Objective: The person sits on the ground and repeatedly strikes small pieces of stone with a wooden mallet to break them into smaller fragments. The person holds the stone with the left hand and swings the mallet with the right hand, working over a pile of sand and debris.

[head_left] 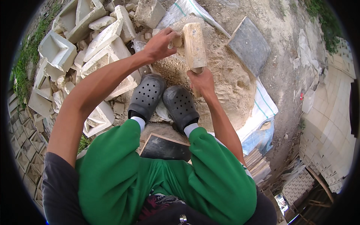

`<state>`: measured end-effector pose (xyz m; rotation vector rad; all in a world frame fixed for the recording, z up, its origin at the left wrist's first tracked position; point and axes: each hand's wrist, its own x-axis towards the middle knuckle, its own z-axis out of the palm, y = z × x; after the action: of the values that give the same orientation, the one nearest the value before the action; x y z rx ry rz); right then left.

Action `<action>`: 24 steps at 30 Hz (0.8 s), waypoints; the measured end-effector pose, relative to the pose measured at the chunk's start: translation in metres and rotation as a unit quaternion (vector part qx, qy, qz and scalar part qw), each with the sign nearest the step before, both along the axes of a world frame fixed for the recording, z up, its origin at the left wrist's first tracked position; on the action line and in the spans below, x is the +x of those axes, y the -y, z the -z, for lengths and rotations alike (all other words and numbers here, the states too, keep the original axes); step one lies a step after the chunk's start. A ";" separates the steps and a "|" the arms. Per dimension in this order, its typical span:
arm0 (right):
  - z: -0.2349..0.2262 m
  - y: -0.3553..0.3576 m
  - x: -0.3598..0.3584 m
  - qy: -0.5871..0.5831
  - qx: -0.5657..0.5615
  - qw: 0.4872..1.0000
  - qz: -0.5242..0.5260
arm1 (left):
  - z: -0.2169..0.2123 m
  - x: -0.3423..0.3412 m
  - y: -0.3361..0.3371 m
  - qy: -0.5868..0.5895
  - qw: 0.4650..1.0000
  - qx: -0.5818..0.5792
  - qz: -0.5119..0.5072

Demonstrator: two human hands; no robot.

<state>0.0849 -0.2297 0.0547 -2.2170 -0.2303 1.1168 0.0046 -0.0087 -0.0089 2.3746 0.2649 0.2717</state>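
My right hand is wrapped round the handle of a wooden mallet. Its thick, pale head points away from me, above a heap of tan crumbs and powder. Just left of the mallet head, my left hand pinches a small pale chunk that looks like broken plaster. The fingers hide part of this chunk. A narrow gap seems to separate it from the mallet head. Both hands are beyond my grey clogs, over the far side of the heap.
Broken white plaster moulds and slabs are piled at the left. A white woven sack lies under the heap. At the heap's right rests a flat grey slab. A dark board lies between my legs. Stacked pale blocks stand far right.
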 end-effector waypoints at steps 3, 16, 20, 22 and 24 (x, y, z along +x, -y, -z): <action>-0.009 0.001 0.005 0.029 0.029 0.999 -0.013 | 0.002 -0.001 -0.002 -0.009 1.000 0.010 0.004; 0.017 0.011 0.010 0.103 0.024 0.993 -0.043 | 0.004 -0.002 -0.002 -0.016 1.000 0.014 0.005; 0.008 0.017 0.003 0.146 0.162 0.976 -0.024 | 0.003 -0.002 -0.001 -0.017 1.000 0.006 0.004; 0.023 0.019 -0.003 0.148 0.158 0.976 -0.029 | 0.002 -0.002 0.000 -0.016 1.000 0.011 0.003; 0.032 0.022 -0.001 0.121 0.095 0.987 -0.042 | 0.002 -0.001 0.000 -0.012 1.000 0.016 0.005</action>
<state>0.0836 -0.2514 0.0224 -2.1833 -0.5154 0.8289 0.0036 -0.0086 -0.0107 2.4119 0.2620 0.2454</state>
